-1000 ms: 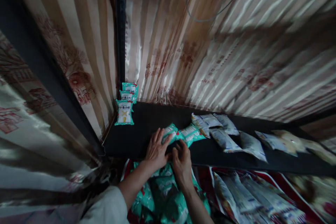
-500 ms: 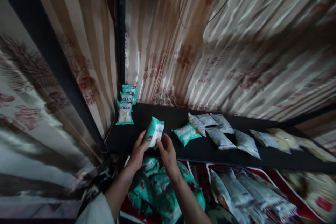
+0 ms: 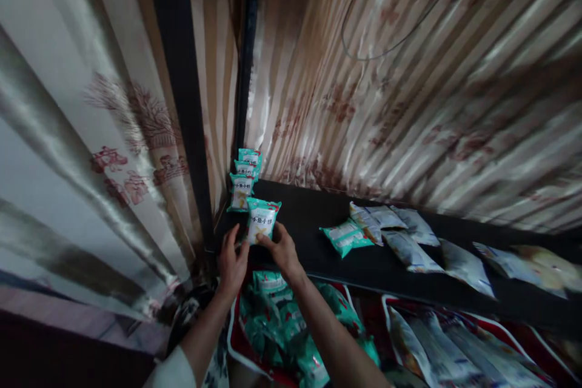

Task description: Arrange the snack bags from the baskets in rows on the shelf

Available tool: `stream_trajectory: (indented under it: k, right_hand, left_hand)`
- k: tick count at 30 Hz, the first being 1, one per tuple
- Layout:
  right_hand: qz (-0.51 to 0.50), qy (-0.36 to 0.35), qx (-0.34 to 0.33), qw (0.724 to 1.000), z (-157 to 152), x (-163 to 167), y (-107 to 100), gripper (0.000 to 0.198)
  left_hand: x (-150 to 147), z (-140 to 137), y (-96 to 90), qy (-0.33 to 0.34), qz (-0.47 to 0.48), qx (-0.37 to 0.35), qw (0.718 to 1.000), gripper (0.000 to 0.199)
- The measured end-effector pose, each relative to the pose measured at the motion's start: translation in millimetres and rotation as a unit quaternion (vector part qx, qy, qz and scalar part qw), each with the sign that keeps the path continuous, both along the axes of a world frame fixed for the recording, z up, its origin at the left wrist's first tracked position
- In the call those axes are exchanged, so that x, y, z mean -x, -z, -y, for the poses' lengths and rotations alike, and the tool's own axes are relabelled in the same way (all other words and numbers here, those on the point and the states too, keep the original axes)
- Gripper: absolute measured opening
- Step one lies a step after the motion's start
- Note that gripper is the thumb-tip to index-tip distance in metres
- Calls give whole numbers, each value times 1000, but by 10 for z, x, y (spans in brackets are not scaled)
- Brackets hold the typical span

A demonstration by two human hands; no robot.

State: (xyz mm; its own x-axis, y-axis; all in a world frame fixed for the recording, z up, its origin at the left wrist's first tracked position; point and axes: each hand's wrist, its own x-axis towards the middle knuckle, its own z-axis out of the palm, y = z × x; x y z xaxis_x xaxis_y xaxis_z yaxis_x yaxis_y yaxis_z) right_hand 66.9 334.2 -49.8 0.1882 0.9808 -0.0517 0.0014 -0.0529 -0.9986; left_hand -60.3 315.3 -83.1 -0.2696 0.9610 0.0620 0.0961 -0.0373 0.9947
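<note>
My right hand grips a teal and white snack packet, its thumb pressed on the lower front. The packet stands nearly upright over the black shelf, its printed face towards me. At the packet's lower left, my left hand has its fingers apart, with the thumb close to the packet's edge. Just behind, three matching packets stand in a row in the shelf's left corner. Another teal packet lies flat to the right of my hands.
Several silvery packets lie along the shelf to the right. Below the shelf's front edge, a red basket holds more teal packets, and another red basket holds silvery ones. A dark post and patterned curtain bound the left and back.
The held packet has moved towards the row in the left corner and turned its front to me. My left hand has loosened from it. The view has swung left.
</note>
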Motion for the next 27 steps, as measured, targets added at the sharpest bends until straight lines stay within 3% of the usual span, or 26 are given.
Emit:
stream_trajectory:
  k: [3,6,16,23,27]
  right_hand:
    - [57,-1,-19,998,-229,168,108,55]
    - [105,5,-23,994,-408,316,196,57]
    - [189,21,-40,981,-704,560,291,51]
    - [240,4,-60,969,-720,554,371,54]
    - [238,29,-84,967,-691,426,457,58]
  left_hand:
    - [74,-15,65,-59,-145,-68,985,43]
    - [86,-32,118,-48,-203,-107,972,42]
    - [48,-377,173,-54,-171,-42,983,40]
    - [18,-427,276,-70,-199,-66,975,43]
    - [-9,-405,267,-76,-212,-80,971,42]
